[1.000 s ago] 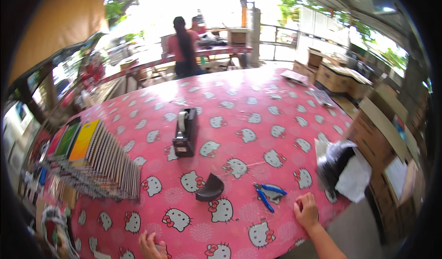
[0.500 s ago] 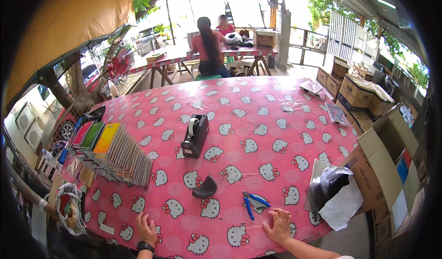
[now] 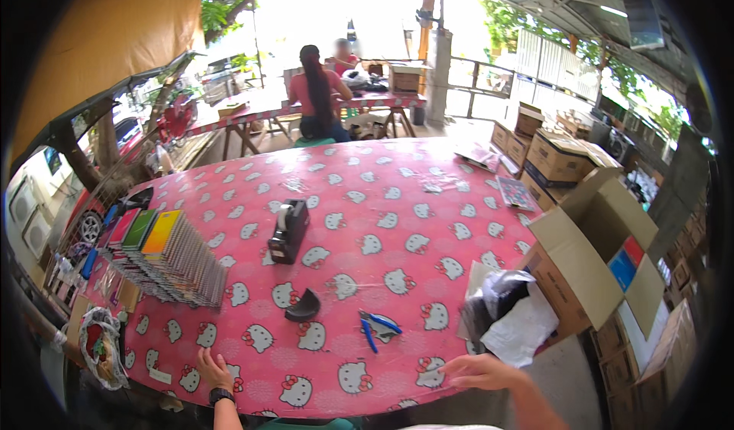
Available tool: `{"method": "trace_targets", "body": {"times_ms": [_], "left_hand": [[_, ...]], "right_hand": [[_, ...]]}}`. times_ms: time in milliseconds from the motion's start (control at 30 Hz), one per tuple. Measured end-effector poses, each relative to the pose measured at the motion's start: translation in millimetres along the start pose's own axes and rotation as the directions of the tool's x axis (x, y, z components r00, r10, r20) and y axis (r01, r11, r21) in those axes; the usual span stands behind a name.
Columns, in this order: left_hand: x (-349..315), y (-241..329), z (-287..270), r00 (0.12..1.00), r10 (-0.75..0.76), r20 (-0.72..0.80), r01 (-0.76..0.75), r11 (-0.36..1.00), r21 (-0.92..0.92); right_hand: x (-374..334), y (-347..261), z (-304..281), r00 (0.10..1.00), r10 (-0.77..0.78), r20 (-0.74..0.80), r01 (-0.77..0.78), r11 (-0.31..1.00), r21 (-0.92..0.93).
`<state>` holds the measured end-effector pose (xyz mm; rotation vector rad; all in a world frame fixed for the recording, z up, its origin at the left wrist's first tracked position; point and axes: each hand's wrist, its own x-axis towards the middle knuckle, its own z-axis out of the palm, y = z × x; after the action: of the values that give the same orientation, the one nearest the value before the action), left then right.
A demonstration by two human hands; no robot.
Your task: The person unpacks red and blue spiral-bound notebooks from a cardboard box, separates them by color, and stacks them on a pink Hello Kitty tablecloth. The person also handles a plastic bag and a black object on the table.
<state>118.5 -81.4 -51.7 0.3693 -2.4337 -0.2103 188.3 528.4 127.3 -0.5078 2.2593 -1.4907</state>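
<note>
My left hand [image 3: 215,370], with a dark watch at the wrist, rests flat on the pink patterned tablecloth [image 3: 252,380] near the front edge, fingers apart. Holding nothing, my right hand [image 3: 482,372] is over the right front part of the cloth, fingers stretched out to the left. Between the hands, but farther in, lie blue-handled cutting pliers [image 3: 375,327]. A dark half-round piece [image 3: 304,306] sits left of them. Behind it stands a black tape dispenser [image 3: 289,235] with a roll of tape. Stacked spiral notebooks [image 3: 172,258] in several colours stand at the left.
On the right are an open cardboard box [image 3: 562,277], crumpled white paper [image 3: 521,331] and more cartons [image 3: 562,155]. A plastic bag [image 3: 103,350] hangs by the left edge. A flat packet [image 3: 516,193] lies far right. Two people sit at another table [image 3: 367,101] beyond.
My view has turned to the right, so the table's things appear farther left. My right hand has moved right, away from the pliers, and turned sideways. The left hand stays on the cloth.
</note>
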Motion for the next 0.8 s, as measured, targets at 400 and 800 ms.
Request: {"method": "trace_targets", "body": {"times_ms": [400,800], "left_hand": [[8,255,-32,0.909,-0.289,-0.301,0.250,0.955,-0.159],[29,604,-152,0.707,0.572,-0.415,-0.486,-0.033,-0.873]], "right_hand": [[-230,-94,-133,0.273,-0.207,-0.939,-0.709,0.616,-0.342],[-264,33,-200,0.381,-0.414,-0.827,-0.629,0.540,-0.560]]}}
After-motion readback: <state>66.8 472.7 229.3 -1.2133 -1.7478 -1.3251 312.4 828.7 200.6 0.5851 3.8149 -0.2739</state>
